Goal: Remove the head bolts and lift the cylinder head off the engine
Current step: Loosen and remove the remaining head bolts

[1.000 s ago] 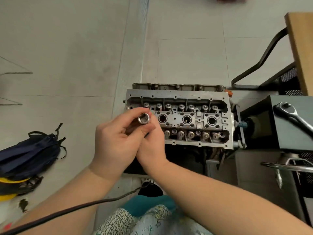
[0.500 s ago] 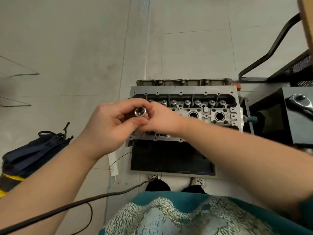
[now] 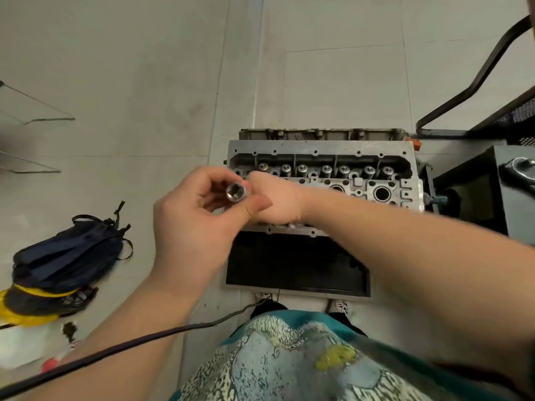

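Above the near-left corner of the grey cast-aluminium cylinder head [image 3: 321, 153], both hands meet around a short shiny steel socket [image 3: 236, 192]. The left hand [image 3: 191, 224] makes the grip: thumb below and fingers curled over the top pinch the socket's barrel, with its hollow hexagonal mouth turned up toward the camera. The right hand [image 3: 273, 202] reaches across from the right, its fingers curled in against the far side of the socket; whether it holds the socket too or something fitted behind it is hidden by the left hand.

That head sits on the engine block, directly beyond and beneath the hands, its long axis running left to right across the view. A row of valve springs lines its far side, round plug wells run along the middle, and the near edge is mostly covered by the right forearm. No bolt head can be picked out clearly from here.

What the coming move turns on, as I judge it, is the socket's axis: its open end faces up and toward the person, while the bolts stand down in the head, so the socket would have to be flipped mouth-down and married to a driver. A chrome ratchet handle [image 3: 519, 170] lies on the black box [image 3: 474, 198] at the far right, well apart from the hands and nearer the right one.
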The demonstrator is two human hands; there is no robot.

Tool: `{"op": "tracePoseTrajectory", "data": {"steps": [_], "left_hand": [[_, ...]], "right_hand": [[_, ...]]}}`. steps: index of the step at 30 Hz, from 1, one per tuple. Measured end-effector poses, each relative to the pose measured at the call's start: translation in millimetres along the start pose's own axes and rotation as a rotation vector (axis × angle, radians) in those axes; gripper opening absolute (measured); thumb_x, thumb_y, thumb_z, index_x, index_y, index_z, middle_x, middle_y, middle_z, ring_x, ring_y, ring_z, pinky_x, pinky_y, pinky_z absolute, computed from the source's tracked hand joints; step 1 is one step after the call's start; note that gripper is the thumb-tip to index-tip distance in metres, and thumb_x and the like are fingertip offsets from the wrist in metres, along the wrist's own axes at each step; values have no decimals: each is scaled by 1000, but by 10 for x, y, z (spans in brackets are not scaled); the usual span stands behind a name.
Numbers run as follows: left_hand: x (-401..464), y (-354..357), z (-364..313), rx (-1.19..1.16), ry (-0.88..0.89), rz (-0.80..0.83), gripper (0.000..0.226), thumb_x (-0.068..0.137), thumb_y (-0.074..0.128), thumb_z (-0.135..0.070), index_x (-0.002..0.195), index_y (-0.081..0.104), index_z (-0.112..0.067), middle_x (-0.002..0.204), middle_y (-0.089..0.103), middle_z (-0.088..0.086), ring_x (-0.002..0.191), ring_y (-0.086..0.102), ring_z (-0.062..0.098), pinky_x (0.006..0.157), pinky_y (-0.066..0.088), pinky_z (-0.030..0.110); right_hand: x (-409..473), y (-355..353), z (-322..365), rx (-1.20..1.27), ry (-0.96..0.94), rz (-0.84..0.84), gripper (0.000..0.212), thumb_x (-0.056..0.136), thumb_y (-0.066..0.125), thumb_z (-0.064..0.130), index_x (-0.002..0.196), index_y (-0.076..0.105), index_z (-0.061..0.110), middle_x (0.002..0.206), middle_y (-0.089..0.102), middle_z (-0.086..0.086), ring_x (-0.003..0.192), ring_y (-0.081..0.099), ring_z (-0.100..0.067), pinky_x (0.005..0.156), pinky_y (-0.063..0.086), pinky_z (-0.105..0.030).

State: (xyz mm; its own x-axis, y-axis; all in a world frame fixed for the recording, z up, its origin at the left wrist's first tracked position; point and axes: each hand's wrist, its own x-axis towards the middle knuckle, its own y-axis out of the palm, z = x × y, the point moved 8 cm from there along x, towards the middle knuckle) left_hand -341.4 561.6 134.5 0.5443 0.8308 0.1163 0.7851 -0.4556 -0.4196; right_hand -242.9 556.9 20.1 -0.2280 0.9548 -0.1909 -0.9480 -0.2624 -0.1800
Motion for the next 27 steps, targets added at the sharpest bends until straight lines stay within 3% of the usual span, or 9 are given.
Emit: {"op": "tracePoseTrajectory", "data": {"steps": [3,5,7,9,12,17,21,24,27], "left_hand": [[106,47,-46,107,75,224,31,91,72,-39,121,71,-36,114,74,-16,110,71,9,95,55,21],[100,145,-43,31,77,437,36,100,61,-24,135,65,-34,129,70,-17,125,64,7,101,50,17],[91,189,-10,-20,41,551,44,100,56,-14,138,62,-36,133,68,-19,129,60,4,103,47,14],[133,162,-53,73,109,509,42,96,61,-14,131,68,-36,124,71,-24,119,65,1,97,49,12],[166,160,-131,73,166,394,35,87,75,-13,114,77,-36,108,75,-23,102,72,2,89,55,16],[145,127,-119,38,104,179,38,74,94,-16,104,80,-33,98,78,-20,94,76,5,88,60,24],[133,-3,-68,176,65,134,36,68,90,-51,94,69,-37,94,72,-19,92,69,4,79,53,14],[108,93,-10,11,-9,383,30,85,74,-45,113,68,-38,112,72,-16,110,68,7,94,57,25],[128,96,-36,0,52,505,39,97,65,-14,128,67,-38,123,71,-20,120,66,4,101,52,20]], "right_hand": [[31,-2,99,27,81,273,29,73,68,13,71,52,-10,60,48,-12,55,46,-28,52,37,-30],[-31,-42,113,105,103,228,24,73,70,13,70,55,-5,64,50,-17,58,46,-32,55,42,-39],[-140,-53,33,128,94,53,7,78,73,17,78,69,10,73,65,-15,68,62,-35,68,58,-41],[-346,-133,-77,110,118,-317,29,79,74,32,102,73,14,93,74,-13,90,72,-27,86,61,-44],[-657,46,-65,193,57,-806,30,82,63,34,109,71,25,99,74,5,97,70,-10,80,59,-27],[-449,306,-49,546,47,-1055,16,88,58,20,94,68,30,92,72,-1,91,71,-19,75,62,-39],[-200,74,-1,-347,192,-618,31,86,61,15,61,48,27,55,47,9,54,47,-8,49,33,-24],[-192,-18,115,44,95,-247,6,76,65,27,79,63,31,73,69,-3,66,65,-18,63,56,-31],[-158,-113,124,116,128,-141,47,69,72,34,103,68,3,83,70,-12,74,67,-27,72,59,-45]]}}
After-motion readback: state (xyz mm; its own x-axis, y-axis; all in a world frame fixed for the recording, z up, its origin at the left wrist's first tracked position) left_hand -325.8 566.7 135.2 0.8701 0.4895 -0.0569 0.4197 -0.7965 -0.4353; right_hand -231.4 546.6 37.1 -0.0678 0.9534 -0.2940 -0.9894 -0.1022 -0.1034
